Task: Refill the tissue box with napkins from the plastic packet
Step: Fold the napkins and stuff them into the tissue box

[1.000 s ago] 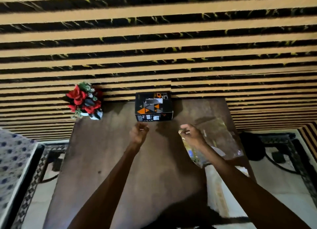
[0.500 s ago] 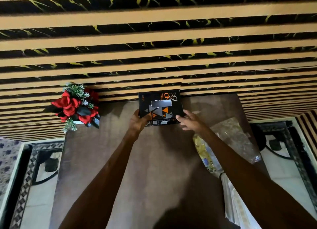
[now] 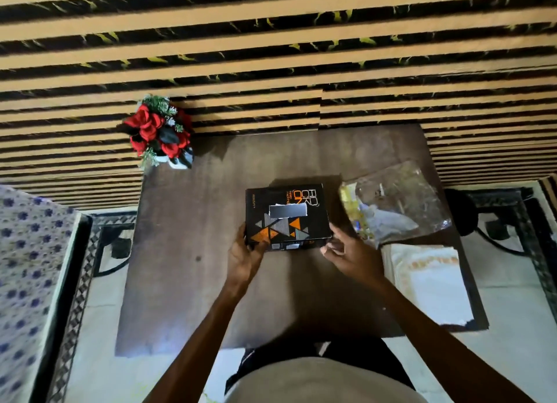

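The tissue box (image 3: 286, 215) is black with orange and grey triangles and a torn slot on top; it lies flat in the middle of the brown table (image 3: 187, 251). My left hand (image 3: 244, 258) grips its near left corner, thumb on the front edge. My right hand (image 3: 352, 258) holds the near right corner with its fingers against the side. The clear, crumpled plastic packet (image 3: 398, 203) lies just right of the box. A stack of white napkins (image 3: 428, 282) rests on the table's near right part, beside my right wrist.
A small pot of red flowers (image 3: 159, 134) stands at the table's far left corner against the striped wall. A dotted cloth surface (image 3: 27, 267) lies to the left on the floor side. A dark object with a cable (image 3: 461, 212) sits right of the table.
Both hands went from the table to the box at the far edge, took hold of it and drew it toward me to the middle. The napkin stack has come into view.
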Demonstrator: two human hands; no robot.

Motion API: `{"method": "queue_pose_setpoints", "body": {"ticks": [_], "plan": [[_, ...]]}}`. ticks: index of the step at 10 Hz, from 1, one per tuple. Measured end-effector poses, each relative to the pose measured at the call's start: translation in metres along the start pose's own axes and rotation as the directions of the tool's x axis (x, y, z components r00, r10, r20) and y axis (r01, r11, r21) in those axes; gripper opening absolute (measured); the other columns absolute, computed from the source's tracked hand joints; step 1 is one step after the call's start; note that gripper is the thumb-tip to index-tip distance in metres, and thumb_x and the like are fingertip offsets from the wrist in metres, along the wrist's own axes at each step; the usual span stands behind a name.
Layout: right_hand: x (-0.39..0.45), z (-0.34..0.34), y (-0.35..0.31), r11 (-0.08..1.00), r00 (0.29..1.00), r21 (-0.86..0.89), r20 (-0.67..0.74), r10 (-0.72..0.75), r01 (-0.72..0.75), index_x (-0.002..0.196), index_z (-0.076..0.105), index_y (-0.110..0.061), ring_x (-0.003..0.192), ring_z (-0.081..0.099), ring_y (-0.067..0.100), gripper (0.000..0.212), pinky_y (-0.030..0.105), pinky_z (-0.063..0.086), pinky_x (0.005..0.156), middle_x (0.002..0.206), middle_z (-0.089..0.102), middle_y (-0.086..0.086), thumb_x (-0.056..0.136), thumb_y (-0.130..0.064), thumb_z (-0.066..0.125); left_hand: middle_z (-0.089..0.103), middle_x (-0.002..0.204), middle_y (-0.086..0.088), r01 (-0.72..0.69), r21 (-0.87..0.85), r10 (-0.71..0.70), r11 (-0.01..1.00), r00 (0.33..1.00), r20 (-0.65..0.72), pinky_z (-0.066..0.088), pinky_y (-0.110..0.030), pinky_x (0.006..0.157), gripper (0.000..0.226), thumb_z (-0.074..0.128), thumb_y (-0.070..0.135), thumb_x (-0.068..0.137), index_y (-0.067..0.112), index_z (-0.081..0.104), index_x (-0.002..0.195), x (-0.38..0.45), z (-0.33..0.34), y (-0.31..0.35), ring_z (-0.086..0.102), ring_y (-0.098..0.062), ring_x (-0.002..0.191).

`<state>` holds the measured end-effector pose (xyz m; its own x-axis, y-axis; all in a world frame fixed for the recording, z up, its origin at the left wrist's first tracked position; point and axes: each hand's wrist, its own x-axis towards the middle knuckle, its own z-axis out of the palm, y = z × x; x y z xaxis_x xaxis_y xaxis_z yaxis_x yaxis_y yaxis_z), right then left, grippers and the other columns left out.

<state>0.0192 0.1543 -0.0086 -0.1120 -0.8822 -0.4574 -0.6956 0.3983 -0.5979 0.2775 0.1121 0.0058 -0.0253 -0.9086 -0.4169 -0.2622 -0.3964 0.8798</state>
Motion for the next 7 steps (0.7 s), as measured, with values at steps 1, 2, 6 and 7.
{"method": "queue_pose_setpoints", "body": {"ticks": [1, 2, 6, 7], "plan": [[-0.033, 0.017, 0.014, 0.992, 0.997, -0.104, -0.030, -0.071, 0.067, 0.145, 0.024, -0.037, 0.100, 0.069, 0.023, 0.072, 0.042, 0.056, 0.088, 0.112, 0.072, 0.002, 0.082, -0.058, 0.050, 0.065, 0.118, 0.006, 0.018, 0.046, -0.017, 0.999, 0.999, -0.041, 0.058, -0.026, 0.080, 0.058, 0.070, 0.027, 0.085, 0.029, 0.044, 0.137, -0.039, 0.003, -0.020, 0.065, 0.000, 0.096], [-0.070, 0.025, 0.009, 0.955, 0.987, 0.297, 0.147, -0.058, 0.012, 0.150, 0.027, -0.020, 0.123, 0.055, 0.039, 0.065, 0.040, 0.047, 0.103, 0.137, 0.053, 0.024, 0.092, -0.010, 0.056, 0.060, 0.116, 0.011, 0.055, 0.108, -0.048, 0.993, 0.997, -0.067, 0.052, -0.014, 0.072, 0.059, 0.068, 0.020, 0.087, 0.026, 0.040, 0.139, -0.070, 0.005, -0.034, 0.063, -0.001, 0.094], [-0.073, 0.045, 0.016, 0.962, 0.997, 0.264, -0.004, 0.080, -0.076, 0.132, 0.052, -0.009, 0.120, 0.058, 0.025, 0.039, 0.020, 0.040, 0.091, 0.134, 0.058, 0.011, 0.093, -0.008, 0.057, 0.011, 0.159, -0.009, -0.191, 0.591, 0.276, 0.784, 0.959, -0.055, 0.043, -0.058, 0.102, 0.102, 0.065, 0.057, 0.072, 0.014, 0.015, 0.149, -0.077, 0.006, -0.042, 0.032, -0.037, 0.141], [-0.050, 0.034, 0.011, 0.957, 0.984, 0.255, -0.076, 0.162, -0.138, 0.123, 0.059, -0.003, 0.114, 0.061, 0.025, 0.032, 0.019, 0.040, 0.088, 0.127, 0.063, 0.013, 0.092, -0.006, 0.057, 0.016, 0.160, -0.010, -0.380, 0.759, 0.330, 0.528, 0.916, 0.228, 0.031, -0.054, 0.114, 0.113, 0.069, 0.064, 0.067, 0.014, 0.015, 0.152, -0.055, 0.024, -0.012, 0.020, -0.031, 0.147]]}}
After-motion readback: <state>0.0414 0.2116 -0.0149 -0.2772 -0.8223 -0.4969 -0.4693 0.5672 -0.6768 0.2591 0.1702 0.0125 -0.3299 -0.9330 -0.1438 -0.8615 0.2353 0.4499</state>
